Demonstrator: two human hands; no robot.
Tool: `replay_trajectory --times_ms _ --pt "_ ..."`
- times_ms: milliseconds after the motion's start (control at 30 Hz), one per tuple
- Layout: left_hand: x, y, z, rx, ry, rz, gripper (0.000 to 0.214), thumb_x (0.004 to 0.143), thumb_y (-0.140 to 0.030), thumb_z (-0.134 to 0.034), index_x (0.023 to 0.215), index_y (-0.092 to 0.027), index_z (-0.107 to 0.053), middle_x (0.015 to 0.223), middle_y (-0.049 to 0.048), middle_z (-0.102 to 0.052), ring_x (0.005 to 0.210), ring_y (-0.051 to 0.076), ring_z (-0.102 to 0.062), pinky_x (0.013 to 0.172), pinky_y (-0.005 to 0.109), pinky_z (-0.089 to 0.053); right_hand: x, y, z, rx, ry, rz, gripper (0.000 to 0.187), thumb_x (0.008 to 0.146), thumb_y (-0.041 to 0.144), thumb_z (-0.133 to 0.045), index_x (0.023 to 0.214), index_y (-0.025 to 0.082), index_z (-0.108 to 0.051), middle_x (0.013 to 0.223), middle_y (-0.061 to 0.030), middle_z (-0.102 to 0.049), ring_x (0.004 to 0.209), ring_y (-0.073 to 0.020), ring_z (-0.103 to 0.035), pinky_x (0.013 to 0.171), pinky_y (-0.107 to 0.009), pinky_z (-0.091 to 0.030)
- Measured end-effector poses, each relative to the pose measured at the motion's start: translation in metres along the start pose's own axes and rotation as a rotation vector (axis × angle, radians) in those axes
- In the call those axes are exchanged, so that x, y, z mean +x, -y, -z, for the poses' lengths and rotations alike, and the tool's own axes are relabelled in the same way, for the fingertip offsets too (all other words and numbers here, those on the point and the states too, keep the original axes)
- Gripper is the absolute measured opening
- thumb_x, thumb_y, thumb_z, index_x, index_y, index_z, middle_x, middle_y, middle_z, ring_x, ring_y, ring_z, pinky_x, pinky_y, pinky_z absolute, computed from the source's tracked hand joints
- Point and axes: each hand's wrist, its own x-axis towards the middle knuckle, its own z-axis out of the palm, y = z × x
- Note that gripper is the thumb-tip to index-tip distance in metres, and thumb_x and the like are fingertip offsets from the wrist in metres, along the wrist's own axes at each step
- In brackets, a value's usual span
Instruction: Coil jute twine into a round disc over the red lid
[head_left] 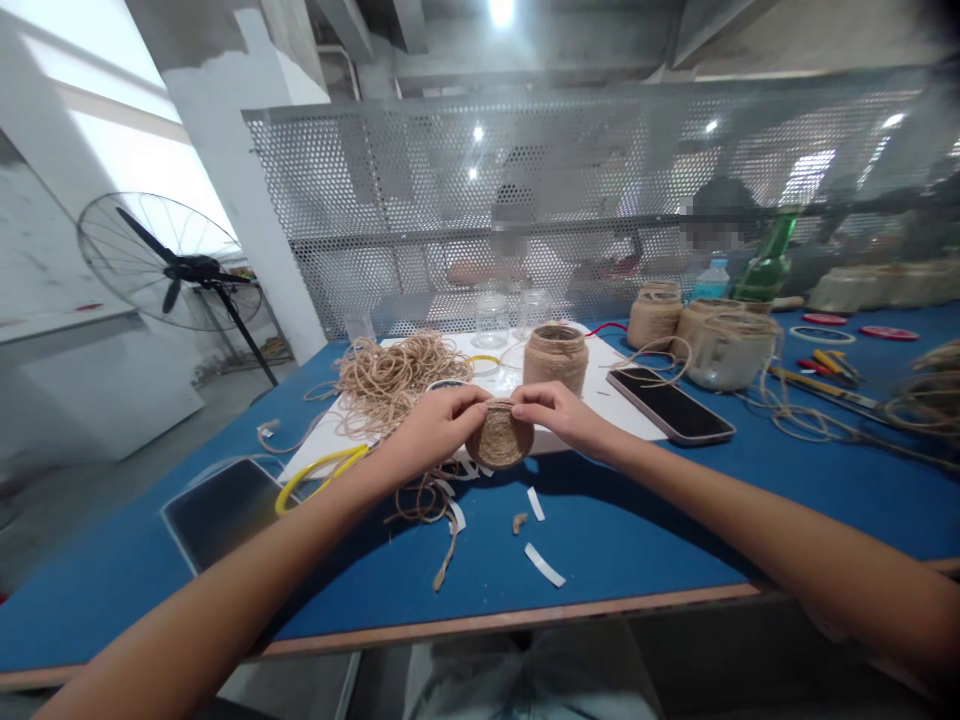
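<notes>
In the middle of the view I hold up a round disc covered in coiled twine point(500, 440). My left hand point(442, 418) pinches its upper left edge, and my right hand point(556, 410) pinches the upper right edge; both are closed on it. Just behind my right hand stands a twine-wrapped jar point(556, 358). A loose heap of jute twine point(405, 370) lies behind my left hand, with strands trailing below it. Yellow-handled scissors point(322, 470) lie partly hidden behind my left forearm. Paper strips point(544, 566) and a twine scrap point(519, 522) are on the blue table in front.
A phone point(671, 405) lies to the right on the white sheet's edge. Farther right are a partly wrapped glass jar point(731, 350), a green bottle point(769, 260) and tape rolls. Clear glass jars point(492, 318) stand before a perforated metal screen point(420, 200); a person sits beyond. A dark tablet-like panel point(225, 510) lies left.
</notes>
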Motion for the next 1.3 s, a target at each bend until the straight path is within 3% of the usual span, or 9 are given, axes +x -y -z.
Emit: replay_trajectory --times_ms 233,533,733,1033,1200,1300 --pt "0.001 0.004 -0.004 0.038 0.009 -0.055 0.024 0.081 -0.023 -0.04 0.088 -0.017 -0.062 0.07 -0.0005 -0.063 0.063 0.011 -0.054 0.059 0.021 -0.037 -0.001 -0.002 -0.004 -0.169 -0.023 0.004 0.024 0.079 0.034 -0.05 0.079 0.012 -0.06 0.072 -0.0029 -0.057 0.068 -0.0128 -0.051 0.061 -0.024 -0.038" --pt "0.0 0.002 -0.004 0.077 -0.013 -0.005 0.019 0.078 -0.023 -0.045 0.087 -0.016 -0.06 0.065 -0.0007 -0.061 0.057 0.01 -0.05 0.055 0.021 -0.034 -0.001 -0.002 -0.007 0.041 -0.041 -0.052 0.027 0.076 0.038 -0.055 0.068 0.013 -0.053 0.06 0.0013 -0.049 0.056 -0.0084 -0.046 0.052 -0.022 -0.035" --pt "0.001 0.005 -0.006 0.045 -0.019 -0.029 0.026 0.085 -0.031 -0.038 0.092 -0.017 -0.059 0.063 -0.0014 -0.058 0.056 0.01 -0.05 0.055 0.022 -0.034 -0.002 0.0 -0.008 0.057 -0.053 -0.053 0.027 0.077 0.037 -0.054 0.067 0.013 -0.052 0.06 0.0017 -0.047 0.057 -0.0077 -0.044 0.053 -0.021 -0.033" --pt "0.0 0.007 -0.008 0.085 -0.01 -0.054 0.024 0.086 -0.029 -0.036 0.091 -0.018 -0.057 0.071 -0.0004 -0.06 0.064 0.013 -0.053 0.058 0.023 -0.036 -0.002 0.001 -0.01 0.061 -0.076 -0.047 0.028 0.078 0.037 -0.053 0.066 0.012 -0.051 0.06 0.0024 -0.045 0.057 -0.0076 -0.042 0.054 -0.021 -0.032" --pt "-0.001 0.006 -0.01 0.132 -0.002 -0.052 0.023 0.086 -0.028 -0.035 0.085 -0.017 -0.055 0.071 0.0004 -0.058 0.067 0.014 -0.053 0.061 0.024 -0.036 -0.001 -0.001 -0.007 0.075 0.011 -0.071 0.028 0.076 0.038 -0.054 0.068 0.012 -0.053 0.06 0.0012 -0.049 0.056 -0.0088 -0.046 0.054 -0.022 -0.035" --pt "-0.001 0.006 -0.011 0.153 0.037 -0.056 0.023 0.086 -0.029 -0.035 0.083 -0.017 -0.055 0.071 0.0006 -0.058 0.066 0.013 -0.053 0.061 0.023 -0.037 0.0 -0.003 -0.004 -0.032 0.061 -0.052 0.027 0.078 0.037 -0.053 0.07 0.011 -0.056 0.062 -0.0006 -0.053 0.059 -0.0103 -0.049 0.056 -0.023 -0.037"
